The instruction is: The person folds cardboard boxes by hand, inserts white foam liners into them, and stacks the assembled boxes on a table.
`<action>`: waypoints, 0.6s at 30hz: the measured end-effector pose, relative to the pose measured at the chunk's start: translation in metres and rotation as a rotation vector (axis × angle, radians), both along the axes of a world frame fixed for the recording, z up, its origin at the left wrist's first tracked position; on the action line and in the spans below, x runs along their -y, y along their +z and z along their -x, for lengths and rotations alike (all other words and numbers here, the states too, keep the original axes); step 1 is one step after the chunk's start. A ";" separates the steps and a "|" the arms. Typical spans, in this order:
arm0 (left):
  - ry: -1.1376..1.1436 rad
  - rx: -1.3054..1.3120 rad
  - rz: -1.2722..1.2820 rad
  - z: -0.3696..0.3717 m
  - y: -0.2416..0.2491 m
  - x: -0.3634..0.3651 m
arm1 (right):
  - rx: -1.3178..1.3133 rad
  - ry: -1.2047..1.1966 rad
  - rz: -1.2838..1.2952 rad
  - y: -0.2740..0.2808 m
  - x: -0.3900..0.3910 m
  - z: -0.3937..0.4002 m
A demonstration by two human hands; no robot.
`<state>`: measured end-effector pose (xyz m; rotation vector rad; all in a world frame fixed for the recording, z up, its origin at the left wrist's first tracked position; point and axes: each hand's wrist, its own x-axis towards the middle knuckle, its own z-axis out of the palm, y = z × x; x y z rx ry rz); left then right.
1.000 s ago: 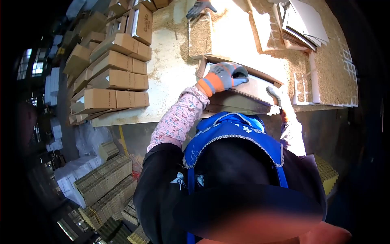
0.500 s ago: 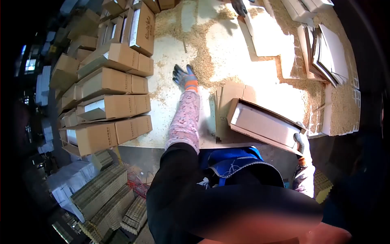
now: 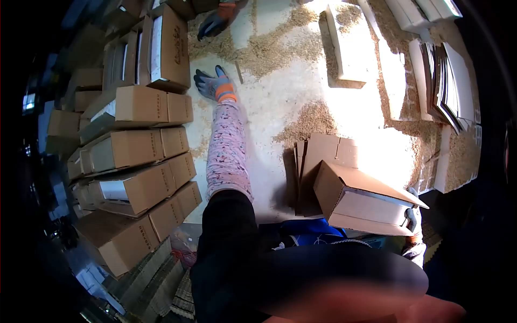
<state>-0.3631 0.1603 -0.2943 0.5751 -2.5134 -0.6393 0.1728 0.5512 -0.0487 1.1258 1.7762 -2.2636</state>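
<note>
My left hand point(image 3: 213, 86), in a grey glove with an orange cuff, is over the table with its fingers spread. It holds nothing and is nearest to the row of cardboard boxes on the left. At the lower right, my right hand point(image 3: 413, 219) grips the end of a long open cardboard box point(image 3: 371, 207). The box is tilted, and its flaps stand out at the end by my hand. Pale inner panels show along its length. Beside and partly beneath it are flat folded cardboard pieces point(image 3: 323, 151).
Several cardboard boxes point(image 3: 142, 148) line the table's left side, some with white contents. Wood shavings point(image 3: 272, 51) lie scattered across the table point(image 3: 264, 156). White blocks point(image 3: 347, 48) and a stack of thin panels point(image 3: 458, 81) sit on the right. A co-worker's gloved hand point(image 3: 215, 22) is at the far left.
My left hand has moved up and left, closer to the boxes. The box in my right hand has tipped over further. The co-worker's hand has shifted from top right to top left.
</note>
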 end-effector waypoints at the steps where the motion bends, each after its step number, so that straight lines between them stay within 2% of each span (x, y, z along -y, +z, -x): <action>1: 0.043 0.233 -0.019 0.009 0.014 0.003 | 0.079 -0.030 -0.066 0.001 0.004 0.002; 3: -0.038 0.340 0.075 0.025 0.021 -0.022 | 0.068 -0.023 -0.027 -0.012 -0.007 -0.016; 4: -0.143 0.294 0.122 0.034 0.000 -0.043 | 0.069 -0.020 -0.064 -0.009 -0.005 -0.012; 5: -0.277 0.356 0.029 0.026 0.007 -0.083 | 0.071 -0.017 -0.099 -0.006 -0.003 -0.009; 6: -0.469 0.295 -0.050 0.005 0.022 -0.121 | 0.132 0.077 -0.212 -0.013 -0.016 -0.025; 7: -0.577 0.384 -0.052 -0.021 0.030 -0.161 | 0.085 0.028 -0.147 -0.008 -0.007 -0.014; 8: -0.557 0.382 -0.053 -0.042 0.035 -0.179 | 0.042 0.017 -0.065 -0.011 -0.009 -0.014; 9: -0.815 0.456 -0.359 -0.071 0.040 -0.202 | 0.006 -0.004 0.014 -0.011 -0.014 -0.020; 11: -1.321 0.576 -0.997 -0.121 0.053 -0.222 | -0.073 0.134 -0.067 0.005 0.000 0.003; 12: -1.200 0.434 -0.872 -0.127 0.057 -0.197 | 0.068 -0.042 -0.090 -0.006 -0.003 -0.008; 13: -1.076 0.284 -0.741 -0.122 0.064 -0.156 | 0.113 0.127 -0.147 0.008 0.000 0.006; 14: -0.945 -0.034 -0.495 -0.121 0.059 -0.119 | 0.102 0.131 -0.148 -0.004 -0.014 -0.008; 16: -0.458 0.011 -0.014 -0.125 0.057 -0.042 | 0.139 0.096 -0.212 -0.054 -0.064 -0.075; 17: -0.178 0.216 0.147 -0.126 0.042 -0.010 | 0.163 0.077 -0.244 -0.064 -0.074 -0.094; 18: -0.043 0.359 0.176 -0.127 0.030 0.004 | 0.134 -0.063 -0.169 -0.058 -0.061 -0.085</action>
